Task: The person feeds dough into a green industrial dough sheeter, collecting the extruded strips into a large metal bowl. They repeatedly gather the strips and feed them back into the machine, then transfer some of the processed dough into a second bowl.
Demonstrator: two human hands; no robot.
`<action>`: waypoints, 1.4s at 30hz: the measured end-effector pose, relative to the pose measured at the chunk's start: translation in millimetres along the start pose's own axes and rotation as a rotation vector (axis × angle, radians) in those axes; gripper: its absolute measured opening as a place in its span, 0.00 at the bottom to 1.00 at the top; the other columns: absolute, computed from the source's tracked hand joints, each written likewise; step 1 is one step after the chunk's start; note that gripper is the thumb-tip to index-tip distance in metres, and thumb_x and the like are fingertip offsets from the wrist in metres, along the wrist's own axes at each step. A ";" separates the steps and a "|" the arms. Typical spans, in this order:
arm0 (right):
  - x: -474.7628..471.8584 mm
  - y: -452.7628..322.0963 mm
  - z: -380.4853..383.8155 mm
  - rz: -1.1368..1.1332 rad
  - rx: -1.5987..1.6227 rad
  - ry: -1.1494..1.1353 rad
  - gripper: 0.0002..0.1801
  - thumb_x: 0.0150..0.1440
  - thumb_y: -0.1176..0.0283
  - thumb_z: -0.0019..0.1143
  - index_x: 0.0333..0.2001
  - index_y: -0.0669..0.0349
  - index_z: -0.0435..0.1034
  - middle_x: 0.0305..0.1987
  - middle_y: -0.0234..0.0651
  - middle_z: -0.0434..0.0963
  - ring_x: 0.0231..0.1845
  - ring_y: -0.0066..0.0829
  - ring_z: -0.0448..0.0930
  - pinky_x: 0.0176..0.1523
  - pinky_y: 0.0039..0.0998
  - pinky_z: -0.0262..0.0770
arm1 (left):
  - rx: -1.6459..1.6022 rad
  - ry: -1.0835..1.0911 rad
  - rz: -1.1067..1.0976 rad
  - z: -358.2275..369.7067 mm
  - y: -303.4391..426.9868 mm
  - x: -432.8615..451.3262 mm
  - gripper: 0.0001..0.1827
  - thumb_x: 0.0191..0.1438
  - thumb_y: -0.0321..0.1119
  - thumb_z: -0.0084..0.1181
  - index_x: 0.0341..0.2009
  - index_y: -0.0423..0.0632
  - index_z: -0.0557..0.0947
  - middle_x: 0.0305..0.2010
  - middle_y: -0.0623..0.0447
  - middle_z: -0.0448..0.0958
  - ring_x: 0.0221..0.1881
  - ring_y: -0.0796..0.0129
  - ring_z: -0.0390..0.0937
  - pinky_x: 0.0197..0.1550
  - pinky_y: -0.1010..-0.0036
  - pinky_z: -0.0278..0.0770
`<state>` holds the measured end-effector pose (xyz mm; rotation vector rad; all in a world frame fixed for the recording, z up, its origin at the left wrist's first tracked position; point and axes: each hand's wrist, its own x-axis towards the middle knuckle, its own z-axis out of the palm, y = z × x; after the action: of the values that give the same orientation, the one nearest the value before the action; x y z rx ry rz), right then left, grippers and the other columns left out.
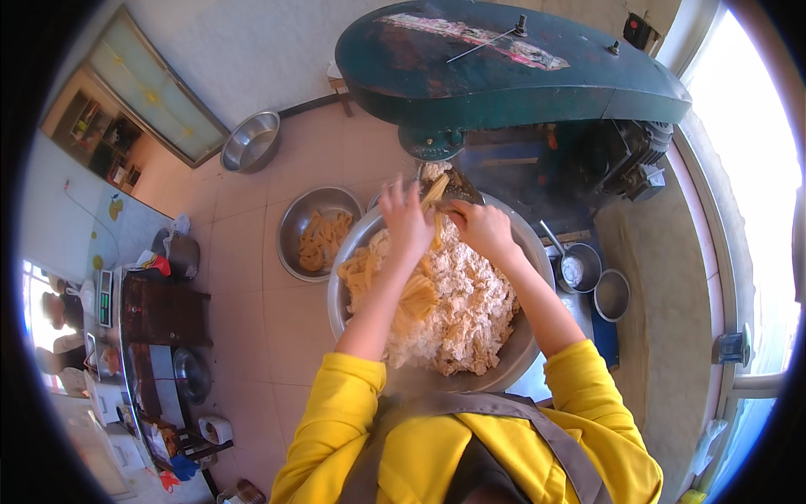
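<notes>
My left hand (pixel 406 220) is raised over the far rim of a large metal basin (pixel 529 349), its fingers spread and its thumb against a bundle of flat yellowish noodle strands (pixel 436 189). My right hand (pixel 485 228) has its fingers curled at the same bundle; a dark edge shows by its fingertips, too small to name. The bundle slopes down from the machine's outlet (pixel 463 183). Crumbly pale dough (pixel 472 302) fills much of the basin, and a heap of noodle strands (pixel 415 299) lies on its left side, partly behind my left forearm.
A green belt-driven machine (pixel 504 75) with a motor (pixel 630 148) stands beyond the basin. Left of it, a smaller metal bowl (pixel 289 246) holds noodle pieces. A saucepan (pixel 582 268) and a metal bowl (pixel 612 295) are at right. Another basin (pixel 252 142) rests on the tiled floor.
</notes>
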<state>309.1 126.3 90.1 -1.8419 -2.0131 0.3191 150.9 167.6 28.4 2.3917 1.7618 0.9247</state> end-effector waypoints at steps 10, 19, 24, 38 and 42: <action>91.5 -0.4 51.7 -0.002 -0.333 -0.023 0.11 0.54 0.62 0.50 0.35 0.56 0.73 0.28 0.45 0.79 0.32 0.45 0.81 0.36 0.41 0.77 | 0.004 -0.649 0.432 -54.6 51.2 -90.8 0.36 0.44 0.52 0.62 0.56 0.49 0.70 0.56 0.41 0.64 0.61 0.47 0.57 0.67 0.53 0.48; 60.0 -15.6 27.0 -0.040 -0.189 -0.049 0.11 0.54 0.58 0.50 0.39 0.41 0.76 0.28 0.46 0.79 0.31 0.48 0.80 0.37 0.44 0.77 | -0.420 -0.579 0.194 -95.2 33.6 -114.0 0.19 0.43 0.28 0.61 0.43 0.50 0.76 0.43 0.48 0.69 0.43 0.63 0.69 0.46 0.68 0.71; 83.2 0.0 46.1 0.007 -0.264 0.004 0.09 0.52 0.67 0.49 0.38 0.52 0.73 0.31 0.45 0.80 0.34 0.47 0.81 0.38 0.44 0.77 | -0.606 -0.539 -0.143 -121.9 19.7 -91.5 0.16 0.44 0.23 0.60 0.26 0.50 0.64 0.33 0.59 0.66 0.36 0.74 0.68 0.40 0.74 0.71; 94.8 7.6 58.5 0.032 -0.283 0.126 0.14 0.57 0.57 0.44 0.35 0.54 0.73 0.26 0.49 0.78 0.29 0.50 0.80 0.36 0.47 0.76 | -1.626 -0.065 -0.626 -142.7 38.5 -24.3 0.22 0.49 0.24 0.61 0.47 0.47 0.67 0.40 0.54 0.74 0.36 0.71 0.76 0.28 0.84 0.74; 68.3 17.7 38.3 0.030 -0.202 0.134 0.15 0.57 0.57 0.46 0.36 0.53 0.75 0.24 0.49 0.77 0.27 0.50 0.79 0.34 0.46 0.76 | -1.544 0.108 -0.548 -109.9 38.8 5.9 0.17 0.50 0.22 0.59 0.44 0.45 0.69 0.38 0.54 0.73 0.39 0.72 0.75 0.34 0.83 0.74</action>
<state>304.5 199.4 57.3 -1.9578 -1.9886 -0.0009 133.3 124.4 135.3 0.8416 0.8625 1.4589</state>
